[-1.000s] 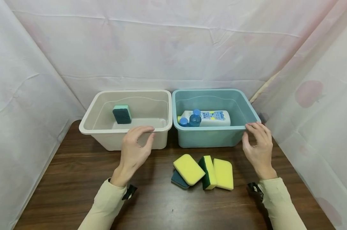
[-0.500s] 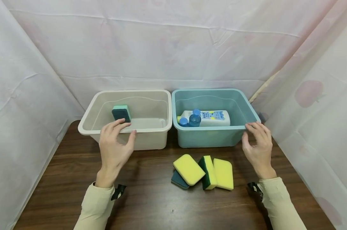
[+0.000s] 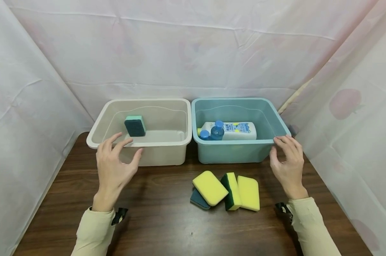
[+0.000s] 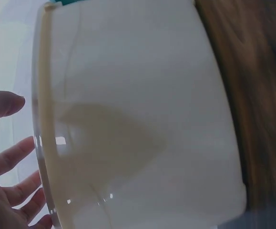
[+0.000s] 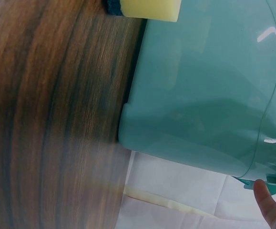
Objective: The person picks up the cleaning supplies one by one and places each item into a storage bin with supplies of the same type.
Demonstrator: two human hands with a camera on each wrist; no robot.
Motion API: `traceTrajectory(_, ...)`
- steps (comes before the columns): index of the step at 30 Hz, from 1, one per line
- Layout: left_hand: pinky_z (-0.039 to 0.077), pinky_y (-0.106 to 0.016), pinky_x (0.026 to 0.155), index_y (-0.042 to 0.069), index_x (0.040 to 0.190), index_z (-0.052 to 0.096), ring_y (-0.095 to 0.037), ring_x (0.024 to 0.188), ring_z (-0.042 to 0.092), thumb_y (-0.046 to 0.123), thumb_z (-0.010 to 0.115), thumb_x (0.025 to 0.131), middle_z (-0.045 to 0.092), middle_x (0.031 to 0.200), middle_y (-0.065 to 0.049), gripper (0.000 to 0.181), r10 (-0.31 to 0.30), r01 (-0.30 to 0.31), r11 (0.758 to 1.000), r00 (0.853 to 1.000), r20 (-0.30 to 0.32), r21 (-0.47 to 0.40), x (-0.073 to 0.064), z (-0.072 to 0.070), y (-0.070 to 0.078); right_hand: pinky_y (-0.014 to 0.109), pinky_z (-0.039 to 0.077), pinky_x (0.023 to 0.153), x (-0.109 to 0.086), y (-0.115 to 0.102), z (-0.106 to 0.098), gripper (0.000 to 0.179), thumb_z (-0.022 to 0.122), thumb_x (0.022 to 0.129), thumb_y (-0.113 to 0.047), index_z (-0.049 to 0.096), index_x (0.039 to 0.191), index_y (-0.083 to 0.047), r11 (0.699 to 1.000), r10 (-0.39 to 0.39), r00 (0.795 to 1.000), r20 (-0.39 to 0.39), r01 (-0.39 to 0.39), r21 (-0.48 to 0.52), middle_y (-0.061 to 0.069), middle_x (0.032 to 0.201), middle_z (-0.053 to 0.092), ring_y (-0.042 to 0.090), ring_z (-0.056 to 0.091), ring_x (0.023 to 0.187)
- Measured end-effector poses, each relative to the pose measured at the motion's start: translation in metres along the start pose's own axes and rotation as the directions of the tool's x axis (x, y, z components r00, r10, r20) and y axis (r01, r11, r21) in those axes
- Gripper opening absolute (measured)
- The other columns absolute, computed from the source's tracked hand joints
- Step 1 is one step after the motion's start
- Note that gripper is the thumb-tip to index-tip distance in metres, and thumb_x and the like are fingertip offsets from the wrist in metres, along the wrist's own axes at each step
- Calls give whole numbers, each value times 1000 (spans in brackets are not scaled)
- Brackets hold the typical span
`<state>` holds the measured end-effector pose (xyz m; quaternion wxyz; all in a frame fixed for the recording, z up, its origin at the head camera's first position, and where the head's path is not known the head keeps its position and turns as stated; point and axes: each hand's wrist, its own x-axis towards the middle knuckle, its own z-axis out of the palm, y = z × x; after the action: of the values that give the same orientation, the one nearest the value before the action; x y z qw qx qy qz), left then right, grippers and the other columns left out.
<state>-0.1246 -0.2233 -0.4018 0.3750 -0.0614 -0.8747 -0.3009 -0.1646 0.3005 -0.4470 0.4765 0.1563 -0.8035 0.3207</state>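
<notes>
While the right hand (image 3: 288, 166) chills at four o'clock on the teal bin (image 3: 231, 153), left hand (image 3: 112, 169) slid to seven by the cream bin (image 3: 162, 156); both relaxed, nothing gripped.

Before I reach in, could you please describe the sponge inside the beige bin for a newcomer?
On the wooden table, find the beige bin, left of the blue bin. Inside is the sponge, dark face toward the viewer; its mint-green top distinguishes it from the yellow sponges outside.
</notes>
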Motion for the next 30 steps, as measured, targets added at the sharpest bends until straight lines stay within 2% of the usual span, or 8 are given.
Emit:
traceTrajectory(6, 35, -71, 103, 3, 115, 78, -54, 126, 50, 35, 83, 84, 63, 139, -27, 45, -6, 7, 999, 1000, -25, 44, -3, -12, -16, 48, 40, 122, 0, -1, -1, 23, 67, 96, -3, 78, 115, 4, 1000, 4, 1000, -1, -4, 8, 25, 119, 75, 53, 60, 125)
traceTrajectory(11, 32, -71, 104, 3, 115, 77, -54, 124, 48, 32, 83, 84, 61, 135, -28, 43, -19, 20, 999, 998, -54, 32, -3, -17, -23, 48, 41, 121, -2, -1, -2, 23, 67, 95, -2, 79, 114, 4, 1000, 13, 1000, -11, -13, 14, 25, 119, 75, 54, 60, 125)
traceTrajectory(22, 33, -62, 100, 1, 111, 78, -51, 116, 49, 32, 87, 80, 63, 125, -28, 45, -33, 31, 999, 995, -95, -19, 0, -14, -29, 47, 41, 121, -2, 0, 0, 24, 67, 95, -4, 79, 115, 3, 1000, 12, 1000, -6, -12, 12, 25, 119, 75, 54, 60, 125)
traceTrajectory(30, 35, -60, 96, 0, 110, 79, -51, 108, 50, 29, 86, 81, 63, 115, -27, 42, -9, 9, 1000, 995, -100, 0, 0, -13, -31, 48, 41, 121, 0, -1, -1, 24, 68, 94, -1, 78, 115, 4, 1000, 11, 1000, 5, -11, 6, 25, 120, 75, 54, 59, 126)
